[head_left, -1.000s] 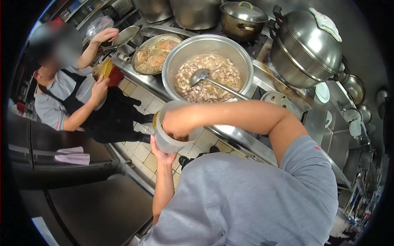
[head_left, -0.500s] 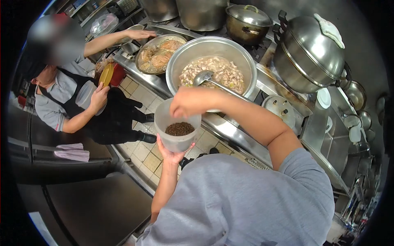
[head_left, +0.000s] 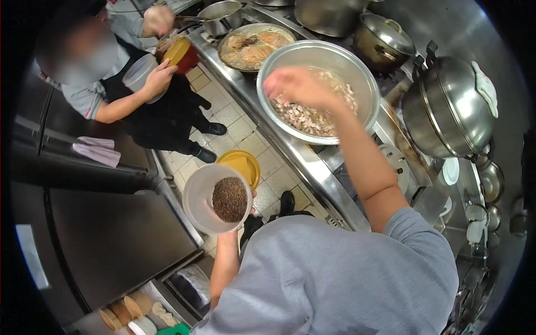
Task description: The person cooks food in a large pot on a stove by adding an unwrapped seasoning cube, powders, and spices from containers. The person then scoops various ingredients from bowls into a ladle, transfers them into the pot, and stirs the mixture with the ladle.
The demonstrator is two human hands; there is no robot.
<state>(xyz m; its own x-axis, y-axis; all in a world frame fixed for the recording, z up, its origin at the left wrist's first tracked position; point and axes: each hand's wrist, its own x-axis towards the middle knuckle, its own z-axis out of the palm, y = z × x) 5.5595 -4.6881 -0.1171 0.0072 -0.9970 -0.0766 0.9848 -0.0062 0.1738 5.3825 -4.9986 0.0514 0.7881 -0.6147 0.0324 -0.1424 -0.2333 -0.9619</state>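
Observation:
My left hand (head_left: 228, 238) is wrapped round the base of a translucent plastic tub (head_left: 196, 195), tilted so that its opening faces me. Dark brown granules (head_left: 229, 200) lie inside it. A yellow lid (head_left: 251, 166) shows behind the tub; whether my fingers touch it is hidden. Over the large metal pot (head_left: 375, 95) is my right hand (head_left: 301, 88), its fingers smeared by motion, so their grip does not show. Chopped pale pieces in liquid (head_left: 312, 118) fill the lower part of the pot.
At left a co-worker holds a clear container (head_left: 139, 73) and a yellow lid (head_left: 177, 51). Beside my pot stands a pan of browned food (head_left: 254, 47). A lidded pot (head_left: 385, 42) and a large steamer pot (head_left: 446, 109) are on the stove. A tiled floor (head_left: 223, 109) runs between the counters.
My right hand has gone from above the tub to over the pot. The tub has moved left and down, tilting. The co-worker's other hand has drawn back from the pan, which has gained dark specks.

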